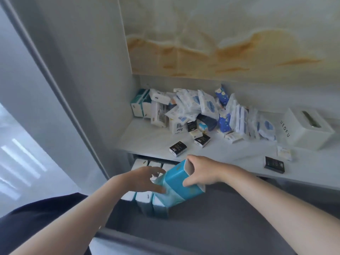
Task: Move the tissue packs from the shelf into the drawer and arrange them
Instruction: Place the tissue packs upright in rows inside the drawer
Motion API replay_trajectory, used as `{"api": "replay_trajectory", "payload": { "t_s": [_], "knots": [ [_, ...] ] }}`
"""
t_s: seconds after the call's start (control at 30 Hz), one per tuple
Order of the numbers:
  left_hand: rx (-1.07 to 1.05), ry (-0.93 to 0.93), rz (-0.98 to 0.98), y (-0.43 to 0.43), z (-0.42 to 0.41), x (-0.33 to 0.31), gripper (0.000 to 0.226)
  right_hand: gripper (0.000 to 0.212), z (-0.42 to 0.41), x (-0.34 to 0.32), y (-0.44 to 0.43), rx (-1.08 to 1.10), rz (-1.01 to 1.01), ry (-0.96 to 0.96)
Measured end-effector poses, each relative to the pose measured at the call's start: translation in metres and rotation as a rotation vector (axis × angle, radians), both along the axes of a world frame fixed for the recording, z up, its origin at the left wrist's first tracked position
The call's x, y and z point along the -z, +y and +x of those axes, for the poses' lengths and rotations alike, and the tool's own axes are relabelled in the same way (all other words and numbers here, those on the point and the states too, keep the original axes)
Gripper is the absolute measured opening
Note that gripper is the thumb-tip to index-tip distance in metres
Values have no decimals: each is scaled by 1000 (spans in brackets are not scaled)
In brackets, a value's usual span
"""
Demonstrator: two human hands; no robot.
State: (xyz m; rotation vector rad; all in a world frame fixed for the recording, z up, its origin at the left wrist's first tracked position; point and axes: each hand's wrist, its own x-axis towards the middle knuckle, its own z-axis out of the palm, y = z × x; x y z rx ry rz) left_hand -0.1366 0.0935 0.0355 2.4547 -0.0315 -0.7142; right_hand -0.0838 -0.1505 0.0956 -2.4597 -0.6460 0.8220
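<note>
While the grey drawer (230, 218) stands pulled out below the shelf (152, 138), it holds a row of three teal-and-white packs (145, 201) standing on edge side by side at its left end; the rest of its floor to the right is bare grey. On the shelf behind, a loose pile of tissue packs (193, 111) lies heaped against the far wall, with two upright teal packs (139, 103) at its far left, a white tissue box (309, 127) at the right, and small black packs (178, 148) scattered along the near edge.

The teal tissue pack (176, 186) hangs tilted over the drawer, its lower end down by the right side of the row, its upper end leaning right. The right hand (200, 172) grips that upper end, fingers curled over the top and thumb on the near face. The left hand (145, 179) is just left of the pack, fingers spread wide and holding nothing, its thumb touching the pack's lower left face.
</note>
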Motion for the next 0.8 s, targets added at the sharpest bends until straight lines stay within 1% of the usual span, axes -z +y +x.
{"api": "replay_trajectory", "payload": {
  "t_s": [0.1, 0.2, 0.27, 0.33, 0.4, 0.5, 0.57, 0.67, 0.8],
  "knots": [
    [0, 37, 63, 15, -20, 7, 70, 38, -17, -2, 27, -53, -75, 62],
    [19, 102, 123, 27, -37, 11, 62, 32, -35, 1, 59, -114, -116, 91],
    [40, 158, 171, 35, -45, 11, 59, 38, -48, 11, 83, -117, -151, 122],
    [49, 176, 224, 43, -50, 14, 56, 45, -61, 24, 104, -73, -183, 149],
    [15, 148, 250, 48, -53, 18, 48, 48, -71, 38, 122, 0, -202, 127],
    [-36, 96, 255, 55, -59, 26, 37, 54, -74, 50, 146, 179, -196, 100],
    [-128, 99, 203, 61, -61, 34, 31, 48, -73, 54, 158, 234, -191, 82],
    [-313, 150, 50, 71, -62, 37, 25, 42, -74, 57, 168, 279, -189, 38],
    [-461, 198, -155, 80, -61, 24, 26, 51, -78, 64, 172, 339, -121, -29]
  ]
}}
